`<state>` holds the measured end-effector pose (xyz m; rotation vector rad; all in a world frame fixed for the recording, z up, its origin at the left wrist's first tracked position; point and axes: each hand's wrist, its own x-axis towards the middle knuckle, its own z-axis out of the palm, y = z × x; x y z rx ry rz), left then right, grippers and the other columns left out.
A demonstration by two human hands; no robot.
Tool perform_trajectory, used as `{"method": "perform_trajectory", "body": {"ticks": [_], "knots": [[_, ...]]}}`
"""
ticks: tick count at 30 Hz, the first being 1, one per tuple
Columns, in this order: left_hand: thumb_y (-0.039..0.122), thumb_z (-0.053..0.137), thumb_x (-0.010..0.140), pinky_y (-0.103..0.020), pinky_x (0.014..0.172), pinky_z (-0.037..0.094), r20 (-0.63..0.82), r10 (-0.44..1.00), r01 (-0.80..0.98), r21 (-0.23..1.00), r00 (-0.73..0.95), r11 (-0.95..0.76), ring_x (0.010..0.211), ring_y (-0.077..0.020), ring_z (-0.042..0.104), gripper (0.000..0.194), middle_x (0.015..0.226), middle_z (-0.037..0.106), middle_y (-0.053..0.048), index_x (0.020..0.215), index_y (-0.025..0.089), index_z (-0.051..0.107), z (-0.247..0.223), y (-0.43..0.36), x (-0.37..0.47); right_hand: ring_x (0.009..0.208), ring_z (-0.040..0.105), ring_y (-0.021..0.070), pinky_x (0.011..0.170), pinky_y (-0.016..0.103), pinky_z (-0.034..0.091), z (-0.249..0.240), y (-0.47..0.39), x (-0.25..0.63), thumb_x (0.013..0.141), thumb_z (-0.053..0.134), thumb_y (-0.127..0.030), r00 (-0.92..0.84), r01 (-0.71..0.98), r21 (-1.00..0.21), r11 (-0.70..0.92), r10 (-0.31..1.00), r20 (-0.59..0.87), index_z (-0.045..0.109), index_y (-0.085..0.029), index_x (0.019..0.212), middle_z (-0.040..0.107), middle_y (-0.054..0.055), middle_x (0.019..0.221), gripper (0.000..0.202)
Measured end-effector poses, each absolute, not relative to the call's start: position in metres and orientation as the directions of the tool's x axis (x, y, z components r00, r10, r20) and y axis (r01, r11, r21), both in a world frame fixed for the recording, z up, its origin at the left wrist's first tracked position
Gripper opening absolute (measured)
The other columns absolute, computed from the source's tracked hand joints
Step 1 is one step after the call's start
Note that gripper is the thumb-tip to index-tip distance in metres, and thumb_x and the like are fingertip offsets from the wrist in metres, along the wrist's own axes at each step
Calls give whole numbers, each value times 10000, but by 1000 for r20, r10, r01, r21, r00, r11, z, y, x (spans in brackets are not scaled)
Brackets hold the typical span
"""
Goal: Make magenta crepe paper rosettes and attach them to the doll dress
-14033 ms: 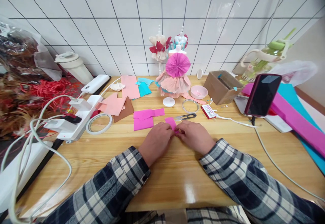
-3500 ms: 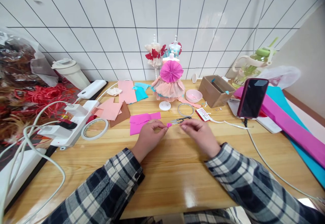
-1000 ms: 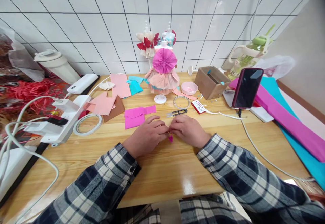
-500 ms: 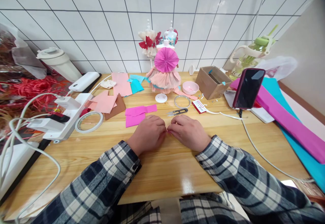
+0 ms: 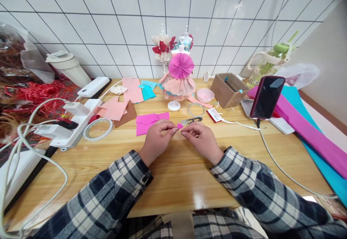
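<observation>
Pinched between the fingertips of my left hand (image 5: 158, 137) is a small magenta paper piece (image 5: 179, 126). My right hand (image 5: 202, 137) is just right of it, thumb and fingertips pressed together; what they hold, if anything, is too small to make out. Black-handled thread snips (image 5: 192, 120) lie just beyond my hands. Folded magenta paper (image 5: 146, 125) rests beyond my left hand. Behind stands a small dress form in a pink ruffled skirt (image 5: 179, 86), with a round pleated magenta fan (image 5: 181, 65) on its front.
On the left are a tape roll (image 5: 98, 129), a power strip (image 5: 77, 123) with cables, and pink paper (image 5: 115, 109). A pink bowl (image 5: 205, 95), a cardboard box (image 5: 229, 90), a propped phone (image 5: 267, 97) and long magenta paper (image 5: 311, 123) are on the right.
My hands have lifted a little and their fingertips have moved slightly apart. The small magenta piece now shows at my left fingertips. The whole view has shifted slightly.
</observation>
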<state>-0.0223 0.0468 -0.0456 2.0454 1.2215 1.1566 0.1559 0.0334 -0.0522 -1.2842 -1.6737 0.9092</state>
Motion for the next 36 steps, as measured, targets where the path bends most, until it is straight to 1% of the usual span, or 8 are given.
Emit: {"method": "perform_trajectory", "body": {"ticks": [3, 6, 9, 12, 15, 19, 29, 36], "knots": [[218, 534, 865, -302, 794, 479, 521, 764, 486, 590, 382, -645, 856, -159, 607, 127, 871, 675, -52, 847, 183, 655, -43, 46, -26, 438, 413, 64, 400, 202, 356, -59, 41, 160, 718, 666, -413, -255, 113, -984, -138, 953, -163, 668, -153, 851, 559, -20, 619, 293], [171, 515, 872, -363, 919, 405, 537, 568, 483, 307, 624, -820, 932, -163, 597, 160, 936, 695, -29, 902, 224, 663, -37, 46, -33, 443, 421, 61, 391, 184, 345, -63, 46, 166, 703, 672, -396, -385, 99, -963, -250, 883, -269, 667, -148, 849, 566, -27, 595, 288], [117, 492, 879, -401, 1009, 312, 514, 419, 459, 55, 748, -887, 994, -155, 585, 220, 962, 706, 4, 966, 247, 648, -31, 46, -39, 491, 470, 74, 448, 201, 386, -62, 50, 172, 745, 647, -336, -413, 265, -962, -58, 895, -168, 684, -158, 815, 617, 1, 662, 195], [92, 458, 892, -369, 1004, 324, 430, 330, 388, -51, 840, -920, 940, -129, 588, 244, 949, 705, 16, 987, 230, 635, -27, 47, -39, 635, 540, 102, 601, 230, 441, -60, 52, 177, 759, 666, -255, -415, 406, -860, 308, 901, 127, 704, -176, 750, 629, 18, 746, 88], [109, 425, 906, -342, 981, 354, 343, 329, 364, -42, 880, -930, 920, -126, 580, 264, 972, 694, 8, 996, 232, 641, -27, 48, -36, 706, 560, 111, 670, 229, 440, -58, 52, 180, 787, 652, -194, -484, 450, -726, 521, 825, 293, 714, -192, 777, 616, 16, 770, 63], [150, 439, 906, -352, 955, 375, 284, 385, 401, 1, 878, -916, 923, -153, 564, 245, 922, 685, -14, 957, 225, 667, -30, 49, -33, 727, 565, 111, 679, 225, 424, -54, 48, 181, 823, 619, -190, -564, 513, -576, 637, 755, 333, 710, -202, 823, 611, 20, 813, 91], [182, 499, 850, -373, 916, 369, 221, 474, 459, 118, 853, -881, 940, -189, 553, 193, 902, 668, -32, 904, 208, 682, -36, 50, -32, 774, 534, 115, 646, 235, 350, -38, 34, 177, 897, 521, -249, -624, 685, -253, 683, 729, 280, 675, -229, 837, 608, 12, 867, 166], [199, 496, 807, -334, 714, 417, 211, 617, 583, 204, 759, -787, 757, -184, 566, 179, 773, 638, -45, 749, 175, 664, -36, 46, -26, 817, 502, 138, 616, 262, 324, -36, 24, 170, 915, 482, -275, -651, 712, -105, 694, 709, 273, 636, -214, 858, 604, 27, 907, 175]]}}
